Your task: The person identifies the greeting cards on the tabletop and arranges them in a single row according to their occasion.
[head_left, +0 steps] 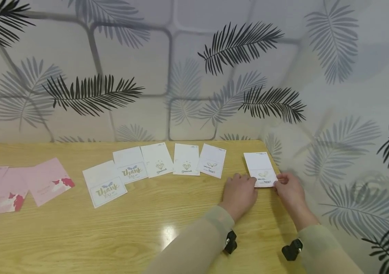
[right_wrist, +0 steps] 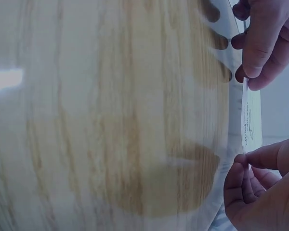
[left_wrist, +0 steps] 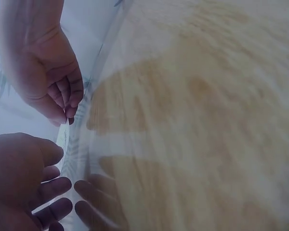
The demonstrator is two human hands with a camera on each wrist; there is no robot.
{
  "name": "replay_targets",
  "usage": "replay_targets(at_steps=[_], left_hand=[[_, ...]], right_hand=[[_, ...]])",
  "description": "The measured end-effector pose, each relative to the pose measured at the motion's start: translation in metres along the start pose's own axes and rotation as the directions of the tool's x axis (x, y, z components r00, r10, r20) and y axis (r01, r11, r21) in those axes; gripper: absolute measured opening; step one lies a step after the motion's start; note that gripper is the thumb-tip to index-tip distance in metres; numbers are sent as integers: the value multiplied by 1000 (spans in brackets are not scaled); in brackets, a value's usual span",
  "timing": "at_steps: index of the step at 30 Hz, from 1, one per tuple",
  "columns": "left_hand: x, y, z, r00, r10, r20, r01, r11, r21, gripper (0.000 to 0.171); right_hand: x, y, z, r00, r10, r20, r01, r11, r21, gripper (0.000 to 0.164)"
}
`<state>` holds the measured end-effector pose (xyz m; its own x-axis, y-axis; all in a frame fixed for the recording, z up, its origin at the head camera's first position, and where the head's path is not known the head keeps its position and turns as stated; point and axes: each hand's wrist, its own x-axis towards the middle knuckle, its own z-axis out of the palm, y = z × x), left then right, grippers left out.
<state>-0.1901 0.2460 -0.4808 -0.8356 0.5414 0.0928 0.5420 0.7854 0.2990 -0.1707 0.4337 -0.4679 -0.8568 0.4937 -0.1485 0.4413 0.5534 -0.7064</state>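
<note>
A white greeting card point(head_left: 258, 163) with gold wings and the word "heart" printed on its lower half lies at the right end of the table. My left hand point(head_left: 239, 193) holds its near left corner, thumb and forefinger at the edge. At the opposite near corner, my right hand point(head_left: 292, 193) pinches the card between thumb and curled fingers. Seen edge-on in the right wrist view, the card point(right_wrist: 252, 120) spans the gap between both hands. The left wrist view shows the left hand's other fingers point(left_wrist: 53, 211) spread loosely over the tabletop.
To the left, a similar winged card point(head_left: 212, 160), two diamond cards point(head_left: 186, 159) and two "Thank you" cards point(head_left: 108, 186) form a row. Pink cards point(head_left: 51, 182) overlap at the far left. Leaf-patterned wall covering point(head_left: 194, 76) borders the wooden table point(head_left: 129, 236) behind and right.
</note>
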Motion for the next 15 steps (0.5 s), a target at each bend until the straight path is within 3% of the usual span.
replay_targets(at_steps=[8,15], left_hand=[[-2,13,3,999,42,1,-42,994,100,28],[0,18,7,999,49,-10,-46,984,171,30]], right_hand=[[-4,8,-4,997,-75,-27,72,992,-107,37],[-2,9,-2,997,-73,-3,72,981,-183,45]])
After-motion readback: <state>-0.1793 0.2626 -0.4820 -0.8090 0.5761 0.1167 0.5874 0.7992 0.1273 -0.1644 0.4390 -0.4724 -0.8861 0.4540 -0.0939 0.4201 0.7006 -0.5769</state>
